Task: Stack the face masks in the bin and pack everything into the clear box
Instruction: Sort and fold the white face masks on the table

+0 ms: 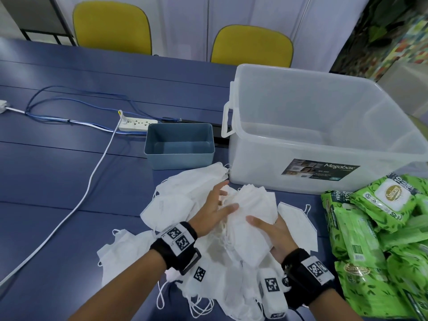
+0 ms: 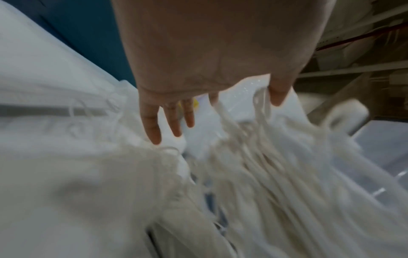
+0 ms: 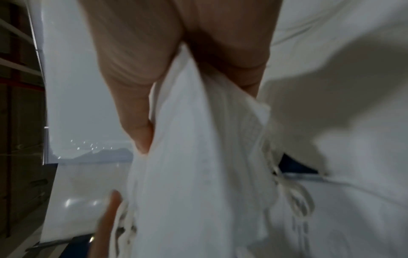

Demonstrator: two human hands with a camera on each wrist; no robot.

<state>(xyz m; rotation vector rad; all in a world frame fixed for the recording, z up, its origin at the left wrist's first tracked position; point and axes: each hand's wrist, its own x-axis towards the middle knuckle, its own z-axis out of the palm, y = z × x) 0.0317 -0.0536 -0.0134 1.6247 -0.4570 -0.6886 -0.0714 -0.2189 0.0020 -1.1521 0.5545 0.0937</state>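
White face masks [image 1: 169, 205] lie in a loose heap on the blue table. My right hand [image 1: 264, 229] grips a gathered stack of masks [image 1: 251, 210] above the heap, thumb on top and fingers underneath. In the right wrist view its thumb [image 3: 141, 132] pinches the stack [image 3: 198, 157]. My left hand [image 1: 225, 201] rests against the stack's left edge with its fingers straight. In the left wrist view the left hand [image 2: 212, 115] touches the ear loops [image 2: 253, 157]. The small blue bin [image 1: 178, 162] stands empty behind the heap. The clear box [image 1: 254, 172] to its right is empty too.
Green wet-wipe packs [image 1: 382, 228] are piled at the right edge of the table. A white power strip [image 1: 136, 125] with white and blue cables [image 1: 92, 172] lies left of the bin. Two yellow chairs [image 1: 251, 46] stand behind the table.
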